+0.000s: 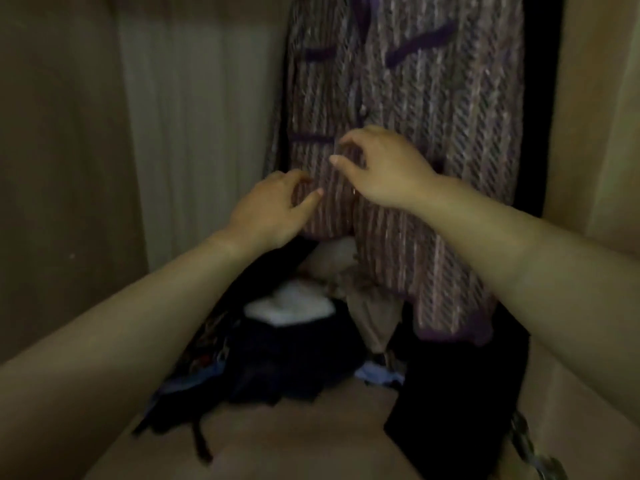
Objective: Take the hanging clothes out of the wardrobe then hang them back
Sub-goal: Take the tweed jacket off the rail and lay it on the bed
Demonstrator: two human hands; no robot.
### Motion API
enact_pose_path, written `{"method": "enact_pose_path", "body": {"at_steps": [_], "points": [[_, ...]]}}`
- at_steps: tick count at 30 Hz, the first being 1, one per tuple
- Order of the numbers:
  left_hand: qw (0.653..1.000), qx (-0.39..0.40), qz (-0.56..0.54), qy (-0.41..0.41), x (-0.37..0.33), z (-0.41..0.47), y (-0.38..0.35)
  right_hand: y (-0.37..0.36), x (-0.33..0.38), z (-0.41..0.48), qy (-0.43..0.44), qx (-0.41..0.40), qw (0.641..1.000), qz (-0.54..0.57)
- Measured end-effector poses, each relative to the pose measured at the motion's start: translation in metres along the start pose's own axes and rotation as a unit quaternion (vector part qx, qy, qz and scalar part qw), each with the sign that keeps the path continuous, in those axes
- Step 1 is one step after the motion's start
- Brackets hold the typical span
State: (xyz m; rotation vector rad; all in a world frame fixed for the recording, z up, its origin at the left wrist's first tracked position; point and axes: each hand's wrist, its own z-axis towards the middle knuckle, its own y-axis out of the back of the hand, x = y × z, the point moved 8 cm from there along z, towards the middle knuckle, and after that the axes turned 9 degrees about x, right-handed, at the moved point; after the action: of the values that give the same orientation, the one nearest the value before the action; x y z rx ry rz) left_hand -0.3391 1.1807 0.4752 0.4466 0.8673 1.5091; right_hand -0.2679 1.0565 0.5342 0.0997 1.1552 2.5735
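A purple and pink striped knit jacket (433, 116) with dark purple trim hangs inside the wardrobe, right of centre. My left hand (273, 206) is at the jacket's lower left front edge, its fingers curled with the thumb out, touching the fabric. Slightly higher, my right hand (381, 168) hovers at the jacket's front opening with thumb and forefinger bent apart, holding nothing clearly. The hanger and the rail are out of view above.
Pale wardrobe walls (69, 150) stand on the left and right (595, 133). A heap of dark and white folded clothes (287, 341) lies on the wardrobe floor (294, 441). A black garment (460, 393) hangs low at the right.
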Motion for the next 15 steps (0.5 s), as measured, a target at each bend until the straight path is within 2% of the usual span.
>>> {"method": "enact_pose_path", "body": {"at_steps": [4, 11, 15], "points": [[0.998, -0.058, 0.000, -0.024, 0.016, 0.081, 0.022, 0.036, -0.043, 0.074, 0.007, -0.046, 0.996, -0.078], [0.989, -0.110, 0.036, -0.095, 0.013, 0.186, 0.048, 0.095, -0.079, 0.151, 0.026, -0.106, 0.974, -0.200], [0.979, -0.137, 0.012, -0.147, 0.003, 0.247, 0.060, 0.147, -0.090, 0.183, -0.035, -0.185, 0.925, -0.330]]}}
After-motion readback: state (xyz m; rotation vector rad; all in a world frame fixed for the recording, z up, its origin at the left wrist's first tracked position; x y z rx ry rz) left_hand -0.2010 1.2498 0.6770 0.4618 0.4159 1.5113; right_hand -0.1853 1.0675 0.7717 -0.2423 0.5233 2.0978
